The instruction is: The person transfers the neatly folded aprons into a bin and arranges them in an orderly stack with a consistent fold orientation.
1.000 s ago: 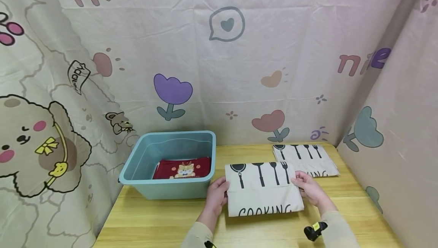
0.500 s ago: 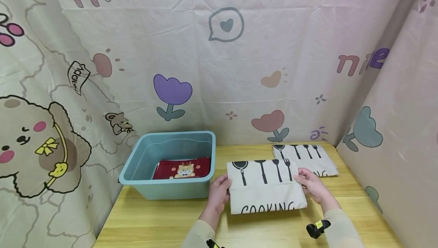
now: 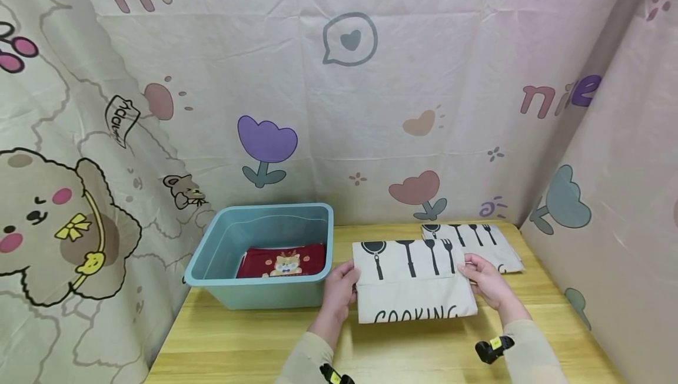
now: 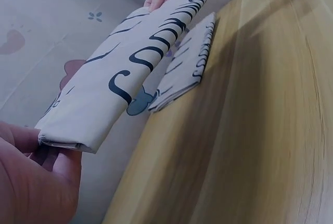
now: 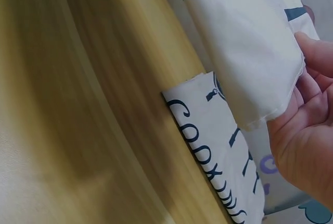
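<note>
**Printed cloth (image 3: 415,291) held raised over a wooden worktop (image 3: 238,343)**

The printed cloth, white with black utensils and the lettering COOKING, is folded into a flat rectangle. It lies clear of the surface, between the blue basin (image 3: 254,282) and the worktop's right edge. The left hand (image 3: 338,294) grasps its left side and the right hand (image 3: 489,281) its right side; in both, thumb and fingers pinch the fabric, thumbs on the upper face. Layered folds show at the end nearest the left wrist camera. A second cloth (image 3: 489,248) of matching print rests at the worktop's far right corner, partly covered from the head view by the first. The basin stands at the far left corner; inside lies a red cloth (image 3: 283,261) bearing a cartoon animal. A patterned curtain (image 3: 349,125) hangs behind the back edge.
</note>
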Motion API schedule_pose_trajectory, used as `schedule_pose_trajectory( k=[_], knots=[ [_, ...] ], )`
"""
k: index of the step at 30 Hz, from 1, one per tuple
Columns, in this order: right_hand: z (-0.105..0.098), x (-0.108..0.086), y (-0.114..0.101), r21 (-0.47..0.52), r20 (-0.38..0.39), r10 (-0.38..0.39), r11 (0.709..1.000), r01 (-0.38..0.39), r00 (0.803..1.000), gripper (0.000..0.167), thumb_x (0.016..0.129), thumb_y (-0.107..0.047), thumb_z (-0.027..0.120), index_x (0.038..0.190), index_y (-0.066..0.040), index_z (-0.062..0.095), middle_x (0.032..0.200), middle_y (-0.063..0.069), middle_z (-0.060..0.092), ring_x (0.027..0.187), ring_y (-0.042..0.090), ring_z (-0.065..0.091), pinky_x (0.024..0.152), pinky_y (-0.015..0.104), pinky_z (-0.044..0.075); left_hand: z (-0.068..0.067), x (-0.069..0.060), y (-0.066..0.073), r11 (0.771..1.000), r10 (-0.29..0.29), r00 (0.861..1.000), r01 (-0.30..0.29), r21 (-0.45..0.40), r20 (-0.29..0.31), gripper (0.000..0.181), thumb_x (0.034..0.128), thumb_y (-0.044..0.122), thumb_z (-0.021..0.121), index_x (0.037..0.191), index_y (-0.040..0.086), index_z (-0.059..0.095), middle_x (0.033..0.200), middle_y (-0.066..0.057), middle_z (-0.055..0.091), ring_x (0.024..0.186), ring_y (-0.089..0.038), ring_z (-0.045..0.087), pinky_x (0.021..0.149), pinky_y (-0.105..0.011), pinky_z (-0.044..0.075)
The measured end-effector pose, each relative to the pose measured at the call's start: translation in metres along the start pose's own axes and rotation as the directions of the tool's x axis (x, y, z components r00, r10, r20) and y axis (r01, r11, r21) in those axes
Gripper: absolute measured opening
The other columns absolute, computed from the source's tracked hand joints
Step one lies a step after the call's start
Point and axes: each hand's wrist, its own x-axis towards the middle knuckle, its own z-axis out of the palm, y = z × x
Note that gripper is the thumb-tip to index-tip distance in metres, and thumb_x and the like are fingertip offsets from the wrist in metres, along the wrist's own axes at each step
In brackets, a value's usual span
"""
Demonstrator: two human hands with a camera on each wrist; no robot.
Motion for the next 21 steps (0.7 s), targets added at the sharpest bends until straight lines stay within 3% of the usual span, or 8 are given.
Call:
schedule_pose_trajectory(
  k=[9,21],
  knots=[
    [-0.001,-0.002,-0.009,-0.022,-0.063,0.009,1.0,-0.011,0.998,0.006,0.101,-0.003,0.052,0.107,-0.002,0.054,0.089,-0.002,0.067,0.077,0.01,0.064,0.067,0.032,0.058,0.005,-0.002,0.006,1.0,-0.003,1.0,0.003,-0.007,0.003,0.043,0.0993,0.012,0.057,0.14,-0.003,0.052,0.113,-0.016,0.067,0.086,-0.018,0.065,0.069,-0.031,0.056],
    [0.01,-0.001,-0.023,-0.04,-0.091,-0.037,0.999,0.034,0.995,0.013,0.102,-0.005,0.053,0.112,0.003,0.052,0.089,-0.005,0.069,0.077,0.01,0.065,0.066,0.029,0.057,0.005,-0.008,0.03,1.0,0.016,1.0,-0.016,-0.012,0.005,0.044,0.0989,0.009,0.056,0.14,-0.006,0.05,0.11,-0.016,0.067,0.084,-0.016,0.062,0.067,-0.029,0.055]
  ],
)
